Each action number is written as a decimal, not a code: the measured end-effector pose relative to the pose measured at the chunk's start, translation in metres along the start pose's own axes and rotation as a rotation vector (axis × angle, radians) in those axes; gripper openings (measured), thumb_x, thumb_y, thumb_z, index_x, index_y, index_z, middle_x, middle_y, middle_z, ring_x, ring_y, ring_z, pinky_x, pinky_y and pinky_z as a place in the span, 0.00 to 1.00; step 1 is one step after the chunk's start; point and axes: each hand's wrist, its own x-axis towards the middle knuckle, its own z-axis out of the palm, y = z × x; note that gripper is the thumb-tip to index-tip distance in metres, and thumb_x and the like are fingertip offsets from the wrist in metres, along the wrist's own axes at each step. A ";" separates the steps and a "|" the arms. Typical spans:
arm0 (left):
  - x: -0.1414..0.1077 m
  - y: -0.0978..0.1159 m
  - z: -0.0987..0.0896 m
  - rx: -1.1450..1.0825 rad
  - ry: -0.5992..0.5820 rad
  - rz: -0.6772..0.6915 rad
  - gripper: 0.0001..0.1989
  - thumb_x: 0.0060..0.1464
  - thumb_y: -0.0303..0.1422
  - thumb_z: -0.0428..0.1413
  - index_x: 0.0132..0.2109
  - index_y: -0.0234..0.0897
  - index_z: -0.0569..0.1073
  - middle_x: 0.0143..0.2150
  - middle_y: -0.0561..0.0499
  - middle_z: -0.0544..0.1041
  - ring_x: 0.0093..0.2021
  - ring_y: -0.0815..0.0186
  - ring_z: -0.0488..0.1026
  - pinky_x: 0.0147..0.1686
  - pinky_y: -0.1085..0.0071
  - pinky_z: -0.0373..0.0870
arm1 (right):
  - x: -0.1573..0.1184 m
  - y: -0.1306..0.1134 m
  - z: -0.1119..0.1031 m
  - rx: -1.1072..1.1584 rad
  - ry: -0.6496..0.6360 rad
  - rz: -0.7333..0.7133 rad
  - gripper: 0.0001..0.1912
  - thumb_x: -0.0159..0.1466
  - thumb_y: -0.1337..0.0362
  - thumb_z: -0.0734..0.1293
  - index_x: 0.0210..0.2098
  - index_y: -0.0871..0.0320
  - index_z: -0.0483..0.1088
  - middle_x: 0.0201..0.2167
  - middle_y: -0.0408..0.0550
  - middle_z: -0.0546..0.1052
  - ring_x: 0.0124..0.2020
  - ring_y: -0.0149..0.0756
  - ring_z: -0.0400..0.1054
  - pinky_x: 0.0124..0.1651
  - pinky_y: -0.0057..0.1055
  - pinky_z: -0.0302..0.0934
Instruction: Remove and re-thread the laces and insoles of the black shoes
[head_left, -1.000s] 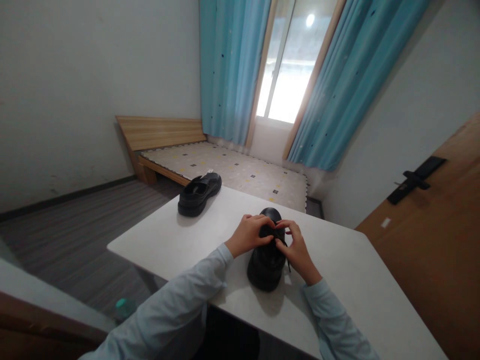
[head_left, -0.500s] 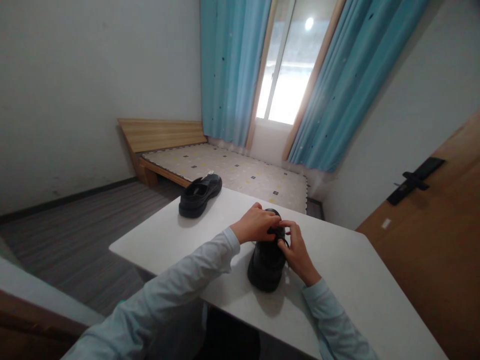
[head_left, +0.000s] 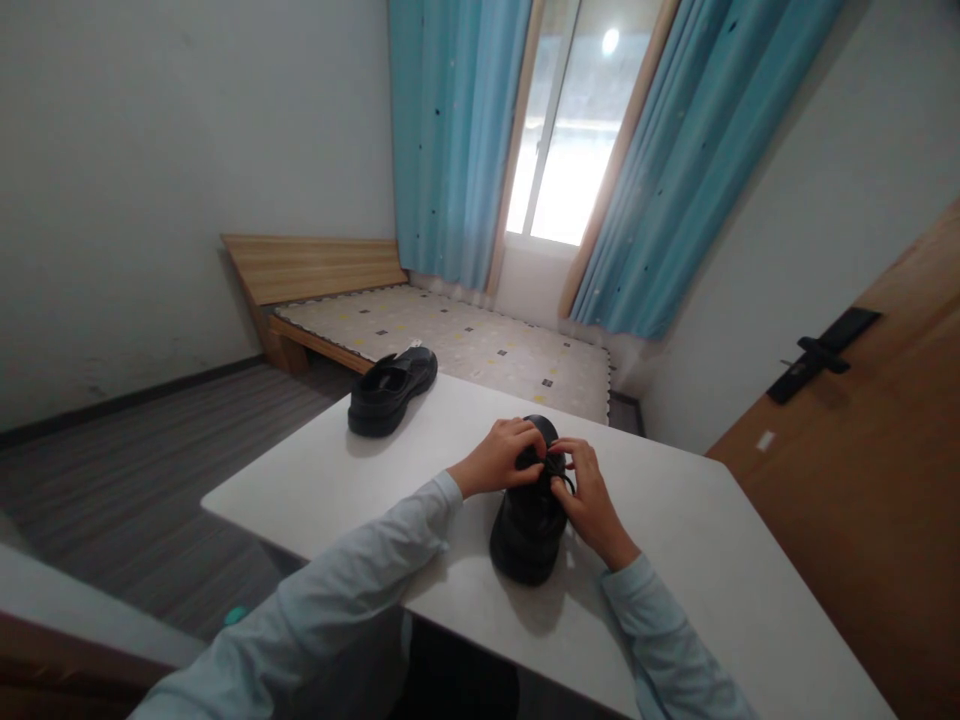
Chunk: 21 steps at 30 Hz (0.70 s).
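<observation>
A black shoe [head_left: 527, 540] stands on the white table [head_left: 300, 490], its heel toward me and its toe pointing away. Over the front of it, on the left side, my left hand [head_left: 501, 457] pinches the dark shoelace, fingers bent. From the right, my right hand [head_left: 589, 495] also grips the shoelace [head_left: 568, 484] between thumb and fingers, and a small loop of it shows beside the thumb. The fingertips partly cover the lacing. A second black shoe [head_left: 394, 392] sits apart at the table's far left edge.
Beyond the table is a low bed [head_left: 465, 345] with a patterned mattress and a wooden headboard [head_left: 322, 268]. Blue curtains [head_left: 461, 140] flank a bright window. At the right stands a wooden door [head_left: 847, 470] with a black handle [head_left: 821, 355].
My left hand has drawn slightly left and down from the shoe's toe, showing more of the lacing. My right hand stays nearly in place. The whole view has shifted a little.
</observation>
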 end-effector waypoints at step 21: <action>-0.004 0.002 0.006 -0.285 0.055 -0.103 0.04 0.45 0.28 0.54 0.32 0.35 0.66 0.38 0.49 0.66 0.43 0.61 0.60 0.48 0.65 0.58 | 0.000 -0.006 -0.001 -0.092 0.031 -0.105 0.08 0.62 0.68 0.61 0.41 0.54 0.68 0.41 0.50 0.67 0.46 0.43 0.62 0.50 0.43 0.59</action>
